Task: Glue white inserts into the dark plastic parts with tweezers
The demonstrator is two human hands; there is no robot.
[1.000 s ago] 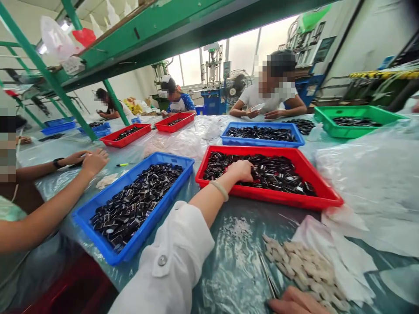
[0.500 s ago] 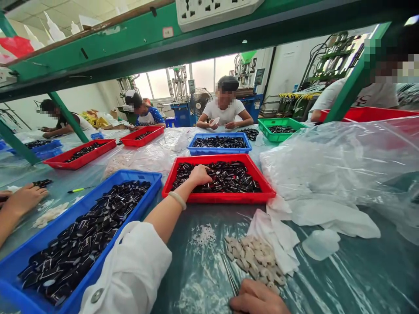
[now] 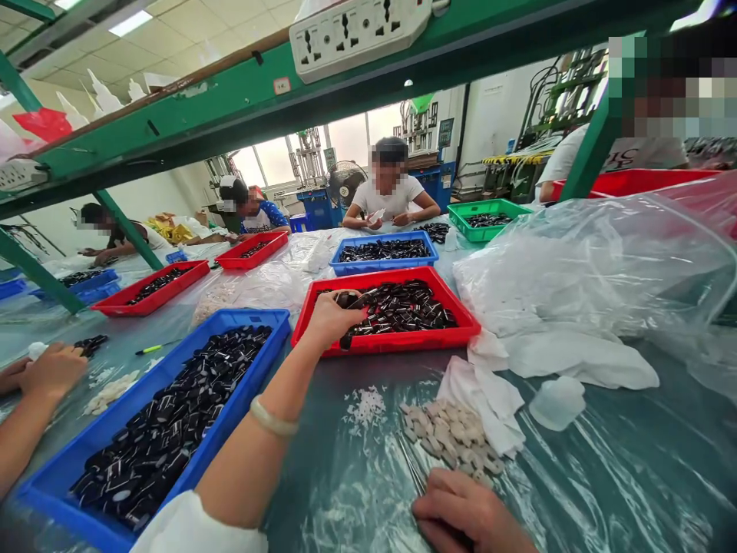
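My left hand, with a pale bracelet on the wrist, is closed on a few small black parts over the near left side of the red tray. More shiny black parts fill that tray. At the bottom, my right hand grips metal tweezers, their tips pointing away from me. A pile of small beige pieces lies just beyond it, beside a crumpled white cloth. Small white bits are scattered to the left of the pile.
A long blue tray of black parts stands on the left, a smaller blue tray behind the red one. Clear plastic bags cover the right side. Overhead runs a green shelf beam. A neighbour's hands work at far left.
My left hand has drawn up and back towards me from among the black parts, now gripping some of them. My right hand stays by the beige pieces. The view has shifted slightly.
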